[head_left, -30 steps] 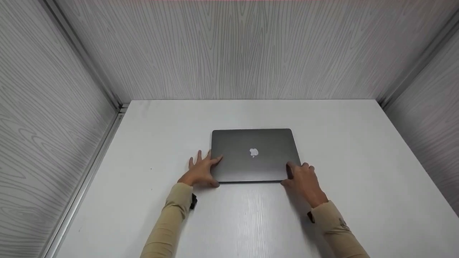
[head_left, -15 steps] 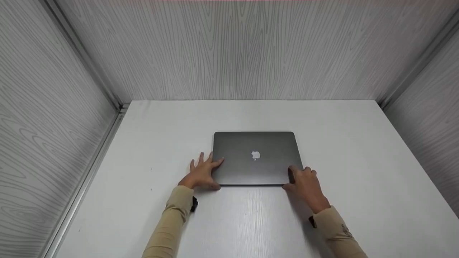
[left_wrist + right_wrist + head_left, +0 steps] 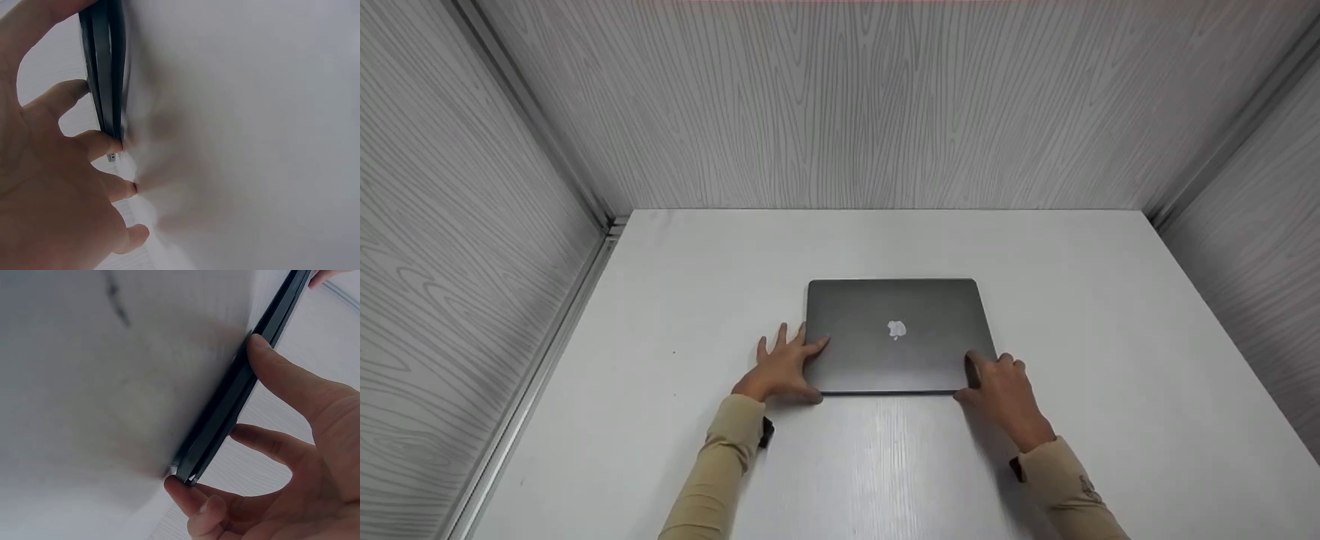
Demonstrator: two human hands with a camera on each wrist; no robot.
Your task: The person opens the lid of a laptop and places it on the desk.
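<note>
A closed grey laptop [image 3: 901, 367] with a pale apple logo lies flat on the white table [image 3: 840, 465], lid up. My left hand [image 3: 780, 369] is at its near left corner with fingers spread and mostly straight. The index fingertip touches the lid, the thumb is at the front edge, and another fingertip meets the side edge [image 3: 104, 62]. At the near right corner, my right hand [image 3: 1003, 391] holds the laptop with bent fingers. Its thumb presses the front edge [image 3: 239, 379], the index finger touches the lid, and other fingers are at the side.
Grey wood-grain panels [image 3: 840, 105] rise behind the table and on both sides. A metal rail [image 3: 521, 405] runs along the left side of the table. Dark wrist devices [image 3: 767, 433] show beneath the beige sleeves [image 3: 712, 465].
The laptop has slid a little toward me and slightly right, and its far edge now lies straighter. Both hands have moved with it, keeping their places at its near corners.
</note>
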